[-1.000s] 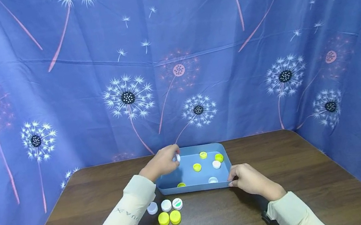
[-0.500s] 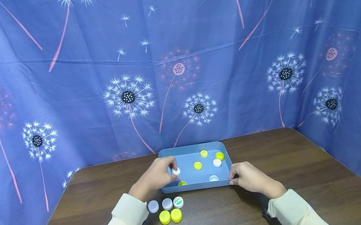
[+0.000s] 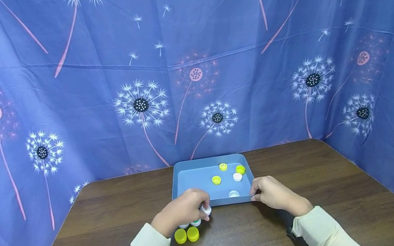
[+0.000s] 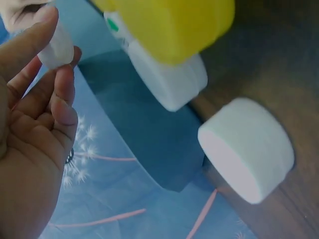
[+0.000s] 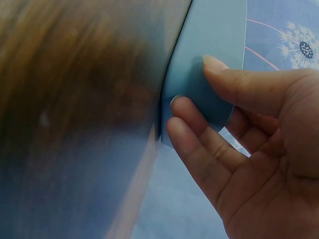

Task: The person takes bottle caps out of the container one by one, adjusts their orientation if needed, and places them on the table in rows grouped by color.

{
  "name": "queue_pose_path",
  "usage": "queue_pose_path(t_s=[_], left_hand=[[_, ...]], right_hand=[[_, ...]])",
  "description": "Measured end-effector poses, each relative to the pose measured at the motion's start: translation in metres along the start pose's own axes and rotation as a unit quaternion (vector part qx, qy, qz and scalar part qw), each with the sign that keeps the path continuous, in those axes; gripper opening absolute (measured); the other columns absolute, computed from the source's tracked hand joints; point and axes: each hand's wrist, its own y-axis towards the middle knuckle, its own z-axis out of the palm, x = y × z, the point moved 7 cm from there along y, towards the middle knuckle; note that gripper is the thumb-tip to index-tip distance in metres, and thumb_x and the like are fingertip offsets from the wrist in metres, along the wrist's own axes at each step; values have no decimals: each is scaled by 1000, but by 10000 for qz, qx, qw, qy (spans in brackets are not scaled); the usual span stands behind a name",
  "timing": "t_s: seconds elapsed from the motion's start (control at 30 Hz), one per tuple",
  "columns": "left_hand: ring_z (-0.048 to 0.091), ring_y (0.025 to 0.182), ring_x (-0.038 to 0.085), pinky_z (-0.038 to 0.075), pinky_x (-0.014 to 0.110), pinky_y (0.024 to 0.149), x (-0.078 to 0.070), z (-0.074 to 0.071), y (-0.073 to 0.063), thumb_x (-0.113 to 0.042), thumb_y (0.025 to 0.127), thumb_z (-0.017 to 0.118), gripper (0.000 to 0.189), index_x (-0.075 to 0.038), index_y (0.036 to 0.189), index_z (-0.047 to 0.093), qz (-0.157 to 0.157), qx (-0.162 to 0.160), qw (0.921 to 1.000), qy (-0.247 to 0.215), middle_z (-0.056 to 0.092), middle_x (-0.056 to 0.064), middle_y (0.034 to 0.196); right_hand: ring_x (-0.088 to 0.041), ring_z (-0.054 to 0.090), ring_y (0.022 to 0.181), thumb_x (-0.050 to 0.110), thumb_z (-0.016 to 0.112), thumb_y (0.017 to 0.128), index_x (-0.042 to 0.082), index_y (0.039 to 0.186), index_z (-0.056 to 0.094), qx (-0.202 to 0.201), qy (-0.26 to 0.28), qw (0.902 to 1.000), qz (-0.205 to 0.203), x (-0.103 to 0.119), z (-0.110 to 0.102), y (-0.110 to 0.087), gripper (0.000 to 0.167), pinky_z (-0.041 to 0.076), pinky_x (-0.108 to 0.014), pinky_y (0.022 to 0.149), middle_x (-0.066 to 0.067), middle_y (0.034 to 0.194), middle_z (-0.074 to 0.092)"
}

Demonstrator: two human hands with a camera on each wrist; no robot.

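My left hand (image 3: 185,210) pinches a white bottle cap (image 3: 206,210) between thumb and fingertips, just in front of the blue tray's near wall. The left wrist view shows the same cap (image 4: 59,47) at the fingertips. Below this hand, two yellow caps (image 3: 187,235) stand side by side on the table, with white caps (image 4: 244,149) behind them, partly hidden in the head view. My right hand (image 3: 278,196) grips the near right corner of the blue tray (image 3: 193,174), its thumb (image 5: 249,87) against the wall.
Inside the tray lie several loose caps, among them a yellow one (image 3: 216,180), a white one (image 3: 237,177) and a pale one (image 3: 233,194) near the front wall. The brown wooden table (image 3: 124,202) ends at a blue dandelion-print cloth (image 3: 253,89) behind.
My left hand has brought the white cap from the tray's left side toward me, over the near wall to the table side. My right hand stays at the tray's corner.
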Motion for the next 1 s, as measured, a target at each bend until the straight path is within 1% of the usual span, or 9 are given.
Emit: queue_pose_path(t_s=[0.07, 0.27, 0.37, 0.47, 0.7, 1.0], left_hand=[[47, 69, 2, 43, 16, 62, -3, 4, 0, -12, 74, 87, 30, -17, 74, 57, 55, 69, 9999, 143, 54, -12, 72], [48, 71, 1, 44, 14, 63, -7, 17, 1, -8, 72, 88, 34, -17, 73, 55, -31, 372, 9980, 518, 52, -14, 74], [48, 70, 1, 44, 13, 62, -9, 23, 2, -5, 72, 87, 32, -17, 73, 57, -44, 477, 9968, 645, 53, -13, 73], [48, 69, 1, 43, 14, 62, -8, 26, 2, -3, 72, 86, 32, -17, 73, 58, -133, 542, 9959, 713, 53, -14, 73], [49, 71, 2, 44, 16, 64, -6, 28, 1, -10, 71, 89, 30, -20, 74, 60, -285, 626, 9922, 1035, 55, -16, 75], [49, 73, 1, 46, 17, 68, -3, 29, 1, -12, 73, 88, 26, -21, 76, 63, -396, 668, 9905, 1131, 56, -17, 78]], right_hand=[[-1, 55, 70, -1, 78, 79, 14, 73, 74, 14, -11, 10000, 28, 0, 0, 0, 16, 50, -24, 64, 14, 71, 59], [-1, 54, 70, -2, 79, 79, 14, 73, 74, 14, -51, 9999, 120, 0, 0, 0, 17, 50, -23, 63, 15, 71, 58], [-1, 54, 70, -2, 79, 79, 14, 73, 74, 12, -37, 9999, 149, 0, 0, -1, 17, 50, -24, 64, 15, 71, 58], [-2, 54, 70, -1, 79, 78, 14, 73, 74, 15, -46, 9999, 134, 1, 0, -1, 17, 50, -24, 65, 16, 71, 58], [0, 52, 69, 0, 80, 78, 13, 72, 74, -1, -18, 10000, 55, 2, 0, -1, 16, 48, -23, 63, 16, 70, 57], [0, 52, 70, -1, 79, 79, 15, 72, 73, 12, 49, 10000, 80, 2, 0, -2, 19, 49, -23, 63, 15, 71, 58]])
